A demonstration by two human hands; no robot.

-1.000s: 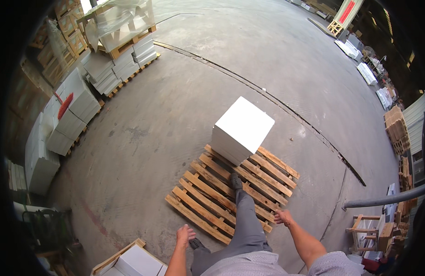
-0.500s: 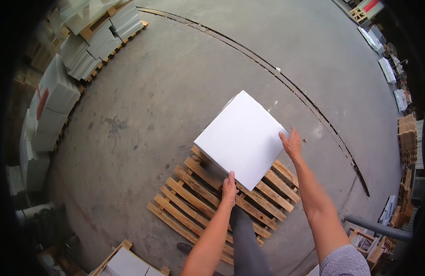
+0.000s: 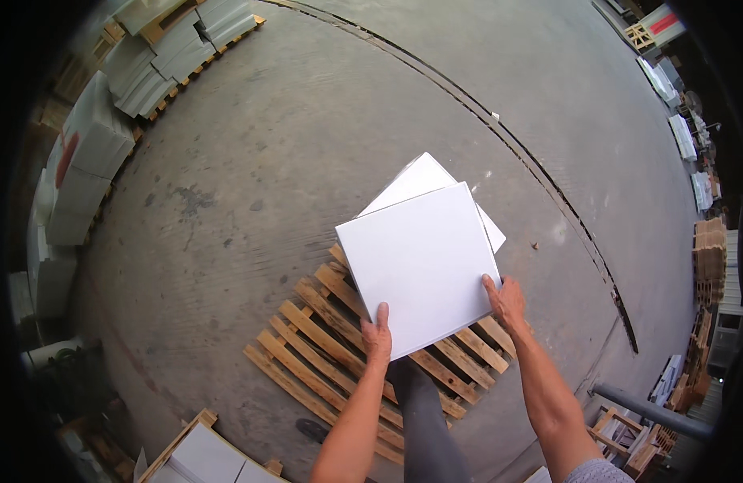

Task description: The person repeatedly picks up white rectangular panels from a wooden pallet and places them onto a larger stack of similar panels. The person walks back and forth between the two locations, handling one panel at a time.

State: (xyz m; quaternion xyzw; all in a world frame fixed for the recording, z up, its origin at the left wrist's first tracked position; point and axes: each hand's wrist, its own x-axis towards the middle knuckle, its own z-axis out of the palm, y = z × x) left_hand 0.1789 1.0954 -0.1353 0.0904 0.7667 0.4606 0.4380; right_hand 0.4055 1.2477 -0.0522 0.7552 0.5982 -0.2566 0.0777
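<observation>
A slatted wooden pallet [image 3: 331, 340] lies on the grey concrete floor [image 3: 226, 161], a white stack [image 3: 409, 183] standing at its far end, partly hidden from above. Along the left side, pale blocks [image 3: 102, 133] and layered white slabs [image 3: 174, 60] rest on further pallets [image 3: 168, 98]. A small white scrap [image 3: 495, 117] lies on the floor beyond the stack, and a dark shoe [image 3: 310, 431] stands near the pallet's edge.

From where I operate, I can read no lettering, label or number anywhere in the head view; the red strip [image 3: 663, 23] on the pale panel [image 3: 668, 35] at the far upper right is too small and blurred for me to make out any words
</observation>
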